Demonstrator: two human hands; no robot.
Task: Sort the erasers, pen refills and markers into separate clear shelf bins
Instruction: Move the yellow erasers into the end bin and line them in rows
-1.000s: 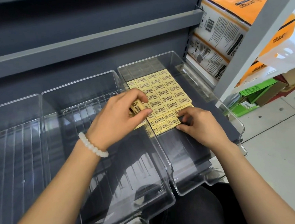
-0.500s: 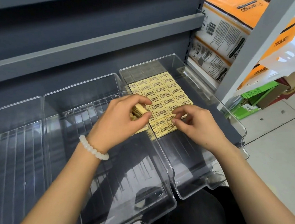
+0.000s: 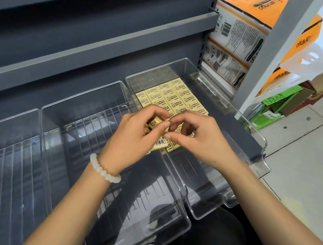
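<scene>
Meanwhile, spare erasers (image 3: 154,124) are gripped in the left hand (image 3: 131,138) as stock, while another, apparently, is pinched by the right hand (image 3: 194,137) for laying into the bin (image 3: 254,134).

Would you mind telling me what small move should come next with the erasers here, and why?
Probably the right hand takes one eraser from the left hand and sets it in the front row of the right bin. The left hand grips spare erasers, the right hand's fingers are at them, and the laid rows stop there.
</scene>
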